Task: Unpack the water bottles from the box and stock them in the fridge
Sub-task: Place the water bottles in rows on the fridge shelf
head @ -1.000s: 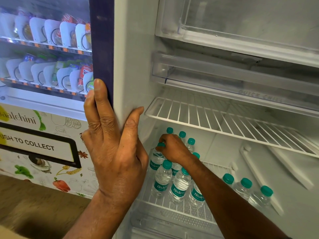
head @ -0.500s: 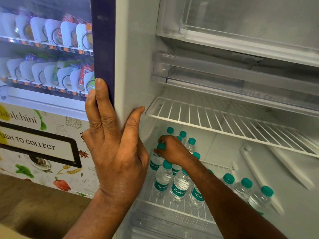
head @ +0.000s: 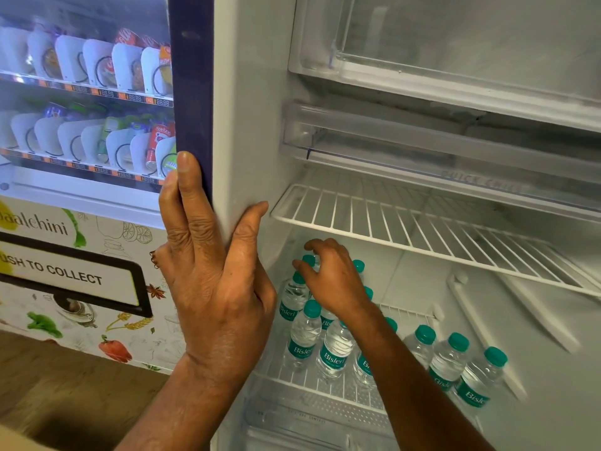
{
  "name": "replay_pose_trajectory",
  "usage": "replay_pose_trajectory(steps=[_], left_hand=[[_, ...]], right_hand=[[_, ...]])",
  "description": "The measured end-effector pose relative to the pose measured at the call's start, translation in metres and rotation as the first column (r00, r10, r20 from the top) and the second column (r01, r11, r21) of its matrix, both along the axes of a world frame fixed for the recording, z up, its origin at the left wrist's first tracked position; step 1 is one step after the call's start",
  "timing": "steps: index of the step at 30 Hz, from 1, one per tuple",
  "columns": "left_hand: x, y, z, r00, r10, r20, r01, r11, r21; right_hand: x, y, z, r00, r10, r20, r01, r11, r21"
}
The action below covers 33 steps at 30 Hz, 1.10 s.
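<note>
Right hand (head: 331,281) is pinching a clear teal-capped water bottle (head: 307,259) by its cap; left hand (head: 214,281) is pressing flat-fingered on the white fridge wall (head: 247,125).

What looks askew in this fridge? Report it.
Three clear plastic water bottles with teal caps on the right lean rightward, apart from the upright cluster under the right hand; possibly lens distortion. Nothing spilled.

Brightness: bright and even; soft white light fills the fridge (head: 253,92) interior.
Source: the vending machine (head: 84,92), far left of the grip, glows cool blue-white from within.
Shadows: soft under the right hand (head: 335,281), whose grip pinches a bottle cap (head: 309,259); the floor (head: 65,379) below-left is dim.
Blur: bottles (head: 478,379) right of the grip smear; vending packets look soft.
Distortion: shelf (head: 422,236) lines above the grip lean toward the right edge.
</note>
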<state>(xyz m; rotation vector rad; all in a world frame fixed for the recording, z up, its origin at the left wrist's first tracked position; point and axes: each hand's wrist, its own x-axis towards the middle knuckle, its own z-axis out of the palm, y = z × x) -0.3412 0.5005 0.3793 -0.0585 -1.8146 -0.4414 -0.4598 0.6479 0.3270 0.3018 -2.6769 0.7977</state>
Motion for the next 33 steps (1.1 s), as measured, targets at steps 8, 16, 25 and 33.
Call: replay_pose_trajectory(steps=[8,16,25,33], left_hand=[[0.003,0.000,0.000,1.000,-0.005,0.024,0.006,1.000,-0.013],[0.014,0.002,-0.006,0.992,-0.115,0.049,0.113,0.993,0.031],[0.086,-0.011,-0.074,0.952,-0.214,0.219,0.206,0.977,0.058],[0.172,-0.053,-0.156,0.889,-0.201,0.413,0.184,0.980,0.080]], right_hand=[[0.096,-0.020,-0.019,0.990,0.001,-0.139,-0.023,0.987,-0.161],[0.164,-0.021,-0.031,0.966,-0.060,-0.251,0.004,0.976,-0.216],[0.220,-0.030,-0.039,0.970,-0.006,-0.244,-0.041,0.982,-0.185],[0.274,-0.051,-0.079,0.977,0.068,-0.200,-0.106,0.977,-0.185]])
